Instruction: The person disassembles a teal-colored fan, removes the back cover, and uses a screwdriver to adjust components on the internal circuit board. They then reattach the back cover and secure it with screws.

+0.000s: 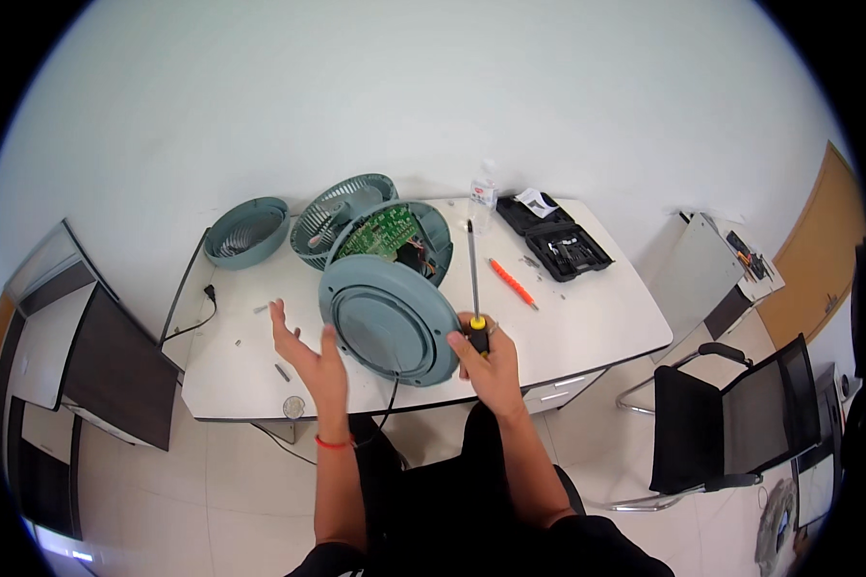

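Note:
In my right hand (494,368) is a screwdriver (473,274), its shaft pointing up and its yellow-and-black handle in my fingers. That hand's thumb lies at the right rim of a round grey-green fan base (380,313), which is tilted with its ringed face toward me. My left hand (313,361) is open beside the base's left edge, fingers spread and nothing in it. Behind the base, a green circuit board (385,231) with wires sits in a grey-green housing (437,236). A black cord (392,396) runs down from the base.
A slatted fan shell (344,216) and a round cover (247,234) stand at the back left. Farther right are an orange pen-like tool (513,284), a clear bottle (483,197) and an open black tool case (568,250). Small loose parts dot the white table (231,370). A black chair (688,428) stands right.

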`<state>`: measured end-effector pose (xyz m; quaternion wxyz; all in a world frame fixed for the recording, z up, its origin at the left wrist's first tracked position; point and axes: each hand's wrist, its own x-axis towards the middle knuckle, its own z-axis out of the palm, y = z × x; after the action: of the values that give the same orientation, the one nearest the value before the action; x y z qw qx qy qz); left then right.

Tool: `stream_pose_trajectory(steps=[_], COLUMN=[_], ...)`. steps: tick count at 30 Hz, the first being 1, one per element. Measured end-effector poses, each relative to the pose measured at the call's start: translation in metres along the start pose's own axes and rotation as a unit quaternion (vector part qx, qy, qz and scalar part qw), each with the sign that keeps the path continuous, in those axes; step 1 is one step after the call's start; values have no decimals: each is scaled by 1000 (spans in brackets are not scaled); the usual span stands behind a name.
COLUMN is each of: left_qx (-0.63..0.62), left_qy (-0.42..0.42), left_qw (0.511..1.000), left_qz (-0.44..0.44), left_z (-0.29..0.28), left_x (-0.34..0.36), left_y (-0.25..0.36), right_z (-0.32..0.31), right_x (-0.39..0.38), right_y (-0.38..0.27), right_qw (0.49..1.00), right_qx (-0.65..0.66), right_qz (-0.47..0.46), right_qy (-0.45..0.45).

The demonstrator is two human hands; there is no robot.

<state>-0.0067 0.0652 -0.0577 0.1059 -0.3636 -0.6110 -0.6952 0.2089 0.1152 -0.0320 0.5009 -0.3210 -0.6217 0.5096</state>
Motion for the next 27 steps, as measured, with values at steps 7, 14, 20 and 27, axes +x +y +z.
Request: stream_pose_trajectory(steps=[7,14,20,27], left_qx=[-186,-242,-255,-251], left_qy=[-147,-47,-31,26], left_qw=[949,942,946,951], left_qz=[-206,-230,-200,-180], left_z=[5,14,27,53], left_x=[-4,-29,-34,-38], left_y=[-48,-28,-15,-15], right_z=[-28,-37,-43,-33], right_x=[41,87,118,159], right_y=[7,6,-1,0], right_qw=[997,993,980,973], right_qx=[-6,-61,-137,-173], right_qz=[-21,-37,-101,-116], right_qy=[-69,-93,-101,-96])
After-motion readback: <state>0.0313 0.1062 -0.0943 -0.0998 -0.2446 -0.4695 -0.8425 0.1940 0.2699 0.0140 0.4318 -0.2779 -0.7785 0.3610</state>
